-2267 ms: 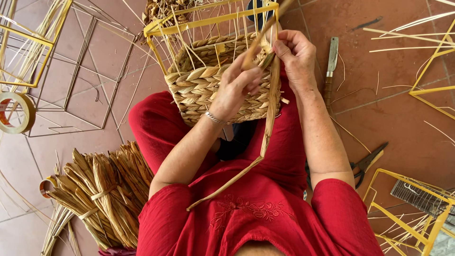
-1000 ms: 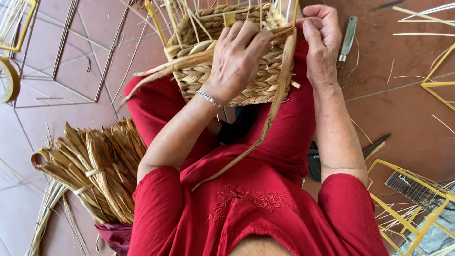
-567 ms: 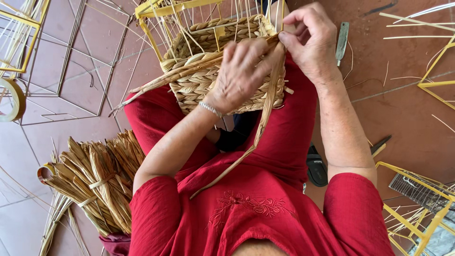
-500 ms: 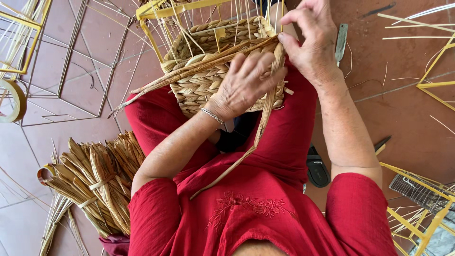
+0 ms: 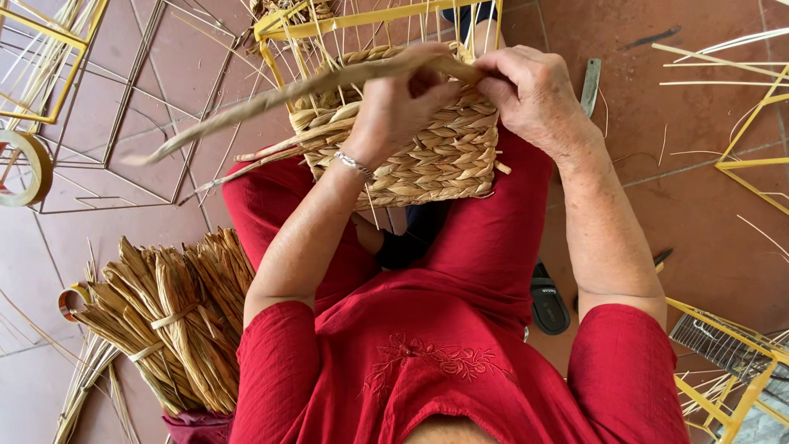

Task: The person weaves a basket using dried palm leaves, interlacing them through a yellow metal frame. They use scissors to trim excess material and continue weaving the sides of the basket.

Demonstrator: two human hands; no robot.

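Weaving well here likely means keeping the flat straw strand (image 5: pixel 329 82) taut: it lies across the half-woven basket (image 5: pixel 427 152) on the lap, pinched by the right hand (image 5: pixel 534 94) at its near end, the left hand (image 5: pixel 399 103) closed over it just beside. Spare straw bundles (image 5: pixel 173 329) lie well left.

The half-woven basket (image 5: pixel 427 148) rests on the person's lap, its wire frame (image 5: pixel 345 20) rising beyond. Both hands (left hand (image 5: pixel 403 103), right hand (image 5: pixel 534 94)) meet at its far rim. Bundled reeds (image 5: pixel 173 329) lie on the floor to the left; a sandal (image 5: pixel 549 300) lies to the right.
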